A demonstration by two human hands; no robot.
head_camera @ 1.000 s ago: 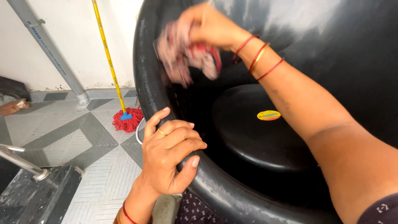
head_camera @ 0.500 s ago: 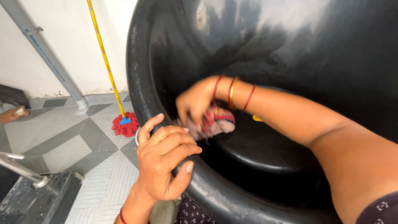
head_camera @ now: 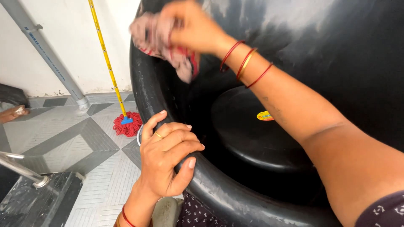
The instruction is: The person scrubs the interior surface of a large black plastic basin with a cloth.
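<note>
Black plastic tank (head_camera: 320, 54) lay on side, mouth toward camera. Left hand (head_camera: 166, 157) curled over tank's rim (head_camera: 210, 185), fingers inside, thumb outside, gripping it. Right hand (head_camera: 195, 27) closed around pink-red rag (head_camera: 158, 40), pressed against upper inner wall near rim; red bangles (head_camera: 244, 63) on wrist. Round lid (head_camera: 256, 134) with yellow sticker (head_camera: 265, 115) sat inside. Red mop (head_camera: 125, 124) with yellow handle leaned at wall on tiled floor (head_camera: 63, 138); grey pipe (head_camera: 46, 54) beside.
</note>
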